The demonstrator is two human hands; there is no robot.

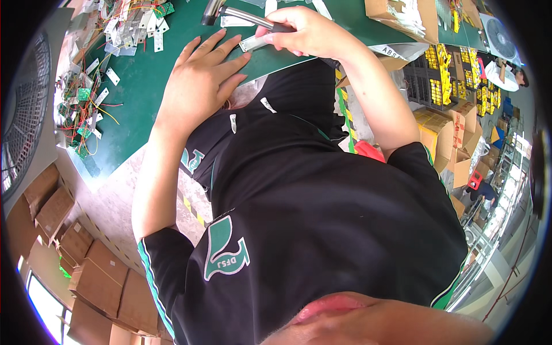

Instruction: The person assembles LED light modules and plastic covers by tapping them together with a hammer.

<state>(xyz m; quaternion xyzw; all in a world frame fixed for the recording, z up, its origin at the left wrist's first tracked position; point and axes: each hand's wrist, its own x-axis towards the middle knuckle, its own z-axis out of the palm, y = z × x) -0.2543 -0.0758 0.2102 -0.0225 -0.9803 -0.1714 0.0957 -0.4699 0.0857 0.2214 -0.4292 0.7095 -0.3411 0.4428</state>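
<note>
My right hand (310, 33) is closed round the dark grip of a hammer (250, 15), whose shiny metal head points left, above the green tabletop (144, 80). My left hand (201, 77) lies flat on the tabletop with its fingers spread. Between the two hands is a small pale flat plate (253, 43), close to the fingertips of my left hand and partly under my right fingers. Another pale plate (236, 22) lies just beyond it, partly covered by the hammer.
Green circuit boards with wires and pale plates (86, 109) are heaped along the table's left side. At the far right an open cardboard box (411, 20) holds white pieces. A fan (26, 115) stands at left. Cartons (100, 282) are stacked behind left; yellow-filled crates (428, 75) stand at right.
</note>
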